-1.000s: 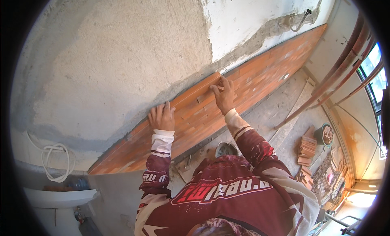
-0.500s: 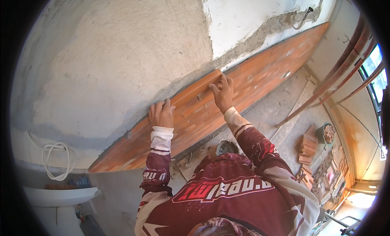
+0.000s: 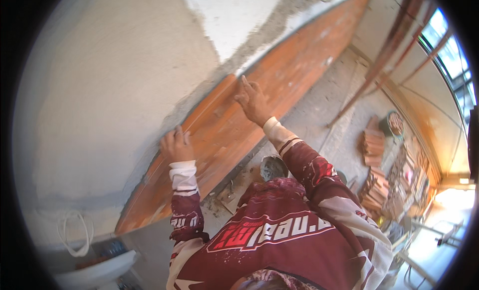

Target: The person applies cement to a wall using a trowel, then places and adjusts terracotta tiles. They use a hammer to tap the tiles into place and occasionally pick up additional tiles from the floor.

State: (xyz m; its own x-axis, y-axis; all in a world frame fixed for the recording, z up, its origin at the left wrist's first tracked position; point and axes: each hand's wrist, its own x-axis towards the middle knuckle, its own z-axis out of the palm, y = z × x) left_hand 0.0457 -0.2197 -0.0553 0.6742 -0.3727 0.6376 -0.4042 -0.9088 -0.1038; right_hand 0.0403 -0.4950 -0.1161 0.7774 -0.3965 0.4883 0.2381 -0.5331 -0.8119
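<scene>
A long strip of orange-brown brick tiles (image 3: 279, 70) runs slantwise along the wall. At its upper edge lies a long, thin brick tile (image 3: 209, 103) with a pale line along its face. My left hand (image 3: 178, 146) is at this tile's left end, fingers bent over its top edge and thumb against its front; motion blurs it a little. By the tile's right end is my right hand (image 3: 253, 104), its index finger stretched up and its thumb apart. Whether its fingertips touch the tile I cannot tell.
Bare grey plaster (image 3: 115, 80) covers the wall above the tiles. Below are a bucket of mortar (image 3: 274, 168), stacked tiles (image 3: 373, 148) and another bucket (image 3: 392, 124). Reddish poles (image 3: 369, 80) slant at the right. A white cable loop (image 3: 75, 235) hangs above a white basin (image 3: 97, 272).
My view has turned, so the wall and tiles sit farther left and steeper. My right hand's fingers have spread and lifted near the tile's end. My left hand keeps to the other end.
</scene>
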